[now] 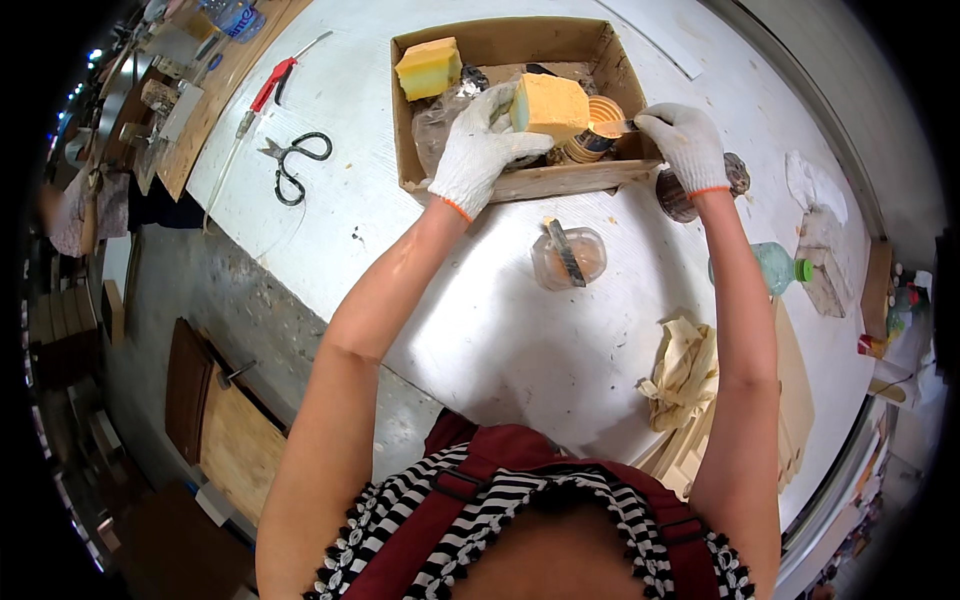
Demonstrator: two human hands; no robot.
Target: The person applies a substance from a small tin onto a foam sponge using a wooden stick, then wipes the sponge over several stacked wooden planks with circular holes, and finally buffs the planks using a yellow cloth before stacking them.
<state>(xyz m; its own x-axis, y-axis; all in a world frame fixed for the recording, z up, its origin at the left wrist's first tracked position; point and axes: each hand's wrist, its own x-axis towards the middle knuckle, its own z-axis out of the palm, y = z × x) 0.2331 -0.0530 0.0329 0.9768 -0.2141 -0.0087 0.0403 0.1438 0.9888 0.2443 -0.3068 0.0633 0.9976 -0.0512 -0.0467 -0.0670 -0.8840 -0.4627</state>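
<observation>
My left hand (478, 145), in a white knit glove, grips a yellow foam sponge block (555, 107) over a cardboard box (520, 185). Its thumb lies along the block's lower edge. My right hand (685, 145), gloved the same way, pinches a thin flat blade (615, 127) at the box's right side. The blade's tip reaches the mouth of an open tin (588, 148) with ridged, orange-yellow walls, which leans inside the box. Another yellow sponge (429, 69) sits in the box's far left corner, near a crumpled clear plastic bag (432, 130).
Nearer me stands a clear plastic tub (590, 262) with a dark strip across it. Scissors (293, 160) and a red-handled tool with a cable (270, 88) lie left. A dark round jar (674, 198), plastic bottle (775, 268) and crumpled cloth (682, 375) are right.
</observation>
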